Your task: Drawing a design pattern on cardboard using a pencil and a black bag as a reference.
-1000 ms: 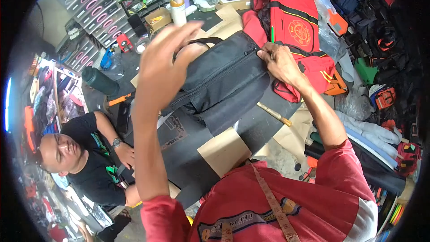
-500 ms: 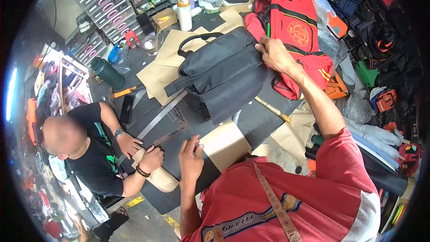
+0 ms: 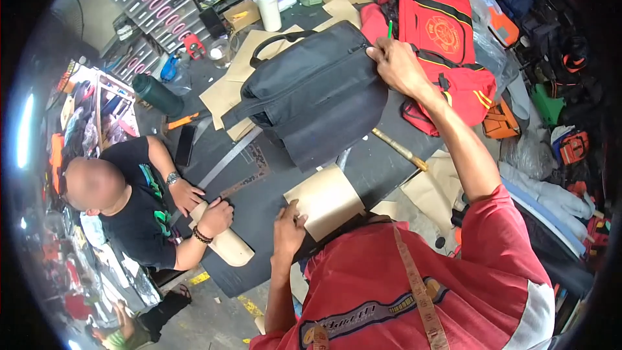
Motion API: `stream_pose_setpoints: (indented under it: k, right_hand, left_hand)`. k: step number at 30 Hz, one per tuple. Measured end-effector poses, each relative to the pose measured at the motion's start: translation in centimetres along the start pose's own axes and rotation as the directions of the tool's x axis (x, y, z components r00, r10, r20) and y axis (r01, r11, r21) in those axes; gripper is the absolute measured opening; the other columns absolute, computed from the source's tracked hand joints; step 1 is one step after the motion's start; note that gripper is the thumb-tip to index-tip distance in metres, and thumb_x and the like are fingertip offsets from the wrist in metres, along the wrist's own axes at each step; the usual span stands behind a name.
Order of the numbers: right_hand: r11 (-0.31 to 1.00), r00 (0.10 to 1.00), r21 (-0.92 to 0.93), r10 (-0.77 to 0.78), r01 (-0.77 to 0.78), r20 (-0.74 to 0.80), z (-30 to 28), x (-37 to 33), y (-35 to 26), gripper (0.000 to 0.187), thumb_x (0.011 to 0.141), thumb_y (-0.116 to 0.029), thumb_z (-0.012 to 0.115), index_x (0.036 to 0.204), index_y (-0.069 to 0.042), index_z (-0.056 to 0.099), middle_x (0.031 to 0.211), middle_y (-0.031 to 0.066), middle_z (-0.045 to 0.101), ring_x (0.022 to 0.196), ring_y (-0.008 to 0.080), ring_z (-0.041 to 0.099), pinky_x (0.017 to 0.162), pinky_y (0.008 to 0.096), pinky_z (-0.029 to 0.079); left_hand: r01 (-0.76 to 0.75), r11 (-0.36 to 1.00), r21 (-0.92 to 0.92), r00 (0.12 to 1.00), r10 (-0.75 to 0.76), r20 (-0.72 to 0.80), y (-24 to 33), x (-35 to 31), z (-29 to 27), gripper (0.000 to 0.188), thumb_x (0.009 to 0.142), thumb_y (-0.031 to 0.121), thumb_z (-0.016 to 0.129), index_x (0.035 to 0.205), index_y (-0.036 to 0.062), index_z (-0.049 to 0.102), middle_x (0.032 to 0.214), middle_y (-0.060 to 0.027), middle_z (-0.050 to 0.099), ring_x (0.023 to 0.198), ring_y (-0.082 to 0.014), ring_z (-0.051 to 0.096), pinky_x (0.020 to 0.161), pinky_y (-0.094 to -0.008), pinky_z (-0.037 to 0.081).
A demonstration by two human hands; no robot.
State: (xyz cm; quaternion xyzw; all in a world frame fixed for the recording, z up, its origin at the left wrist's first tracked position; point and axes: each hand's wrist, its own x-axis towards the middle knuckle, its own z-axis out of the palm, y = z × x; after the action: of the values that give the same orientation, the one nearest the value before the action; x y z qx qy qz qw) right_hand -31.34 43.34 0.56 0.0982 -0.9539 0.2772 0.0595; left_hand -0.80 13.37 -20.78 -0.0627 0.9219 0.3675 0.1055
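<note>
A black fabric bag [image 3: 304, 84] with a top handle and a wide flap lies on the dark worktable [image 3: 259, 198]. At its far right corner, my right hand [image 3: 396, 66] pinches the bag's edge, and a slim green pen [image 3: 390, 30] sticks up from the same fingers. A folded sheet of brown paper [image 3: 327, 199] rests at the table's near edge. My left hand [image 3: 289, 230] is at its left side, fingers bent and apart, fingertips at the paper's edge; nothing shows in its grip.
Across the left side, a co-worker's hands [image 3: 214, 218] hold a tan curved piece [image 3: 231, 247]. A metal ruler [image 3: 227, 159], a phone [image 3: 184, 145], a dark green bottle [image 3: 155, 94] and a wooden-handled tool [image 3: 400, 149] lie around the bag. A red bag [image 3: 440, 26] sits at the far right.
My left hand has come down and rightward to the brown paper's edge. The black bag has shifted slightly to the left and tilted, with my right hand still at its corner.
</note>
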Motion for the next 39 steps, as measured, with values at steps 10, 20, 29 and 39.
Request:
stream_pose_setpoints:
  k: [10, 20, 29, 39]
  right_hand:
    - [0.998, 0.998, -0.034, -0.062, 0.061, -0.021, -0.5, 0.2, 1.9, 0.030, 0.103, -0.023, 0.066, 0.092, 0.005, 0.064, 0.079, 0.0286, 0.065, 0.078, 0.0453, 0.069, 0.071, 0.0528, 0.049]
    - [0.999, 0.999, 0.037, -0.020, 0.019, 0.033, -0.7, -1.3, 1.8, 0.030, 0.105, -0.022, 0.061, 0.102, 0.007, 0.067, 0.093, 0.0356, 0.069, 0.098, 0.0541, 0.068, 0.082, 0.0615, 0.051]
    - [0.988, 0.988, 0.142, -0.047, 0.069, -0.147, 0.1, -1.7, 1.0, 0.026, 0.104, -0.018, 0.061, 0.096, 0.006, 0.064, 0.083, 0.0341, 0.066, 0.088, 0.0550, 0.067, 0.075, 0.0606, 0.048]
    - [0.978, 0.993, 0.203, -0.029, 0.052, -0.114, 4.5, -2.1, -1.5, 0.024, 0.103, -0.018, 0.063, 0.095, 0.005, 0.064, 0.087, 0.0345, 0.066, 0.086, 0.0564, 0.066, 0.074, 0.0614, 0.049]
  left_hand:
    - [-0.143, 0.922, -0.361, 0.976, 0.071, -0.206, 15.1, 3.4, -10.2, 0.053, 0.094, 0.014, 0.081, 0.144, 0.0066, 0.066, 0.066, -0.0043, 0.053, 0.060, -0.0072, 0.046, 0.057, -0.0270, 0.043]
    - [0.105, 0.838, -0.536, 0.870, -0.339, -0.359, 14.3, 13.4, -13.8, 0.068, 0.103, 0.061, 0.061, 0.080, -0.0023, 0.063, 0.064, -0.0051, 0.056, 0.056, -0.0156, 0.053, 0.055, -0.0380, 0.044]
    - [-0.019, 0.986, -0.163, 0.858, -0.068, -0.508, 16.3, 16.9, -17.9, 0.050, 0.097, 0.036, 0.063, 0.081, -0.0107, 0.061, 0.067, -0.0233, 0.059, 0.066, -0.0272, 0.061, 0.068, -0.0504, 0.047]
    - [0.157, 0.986, 0.061, 0.824, -0.097, -0.558, 14.4, 16.2, -21.1, 0.078, 0.098, 0.061, 0.062, 0.121, -0.0138, 0.067, 0.088, -0.0333, 0.072, 0.097, -0.0468, 0.074, 0.089, -0.0510, 0.053]
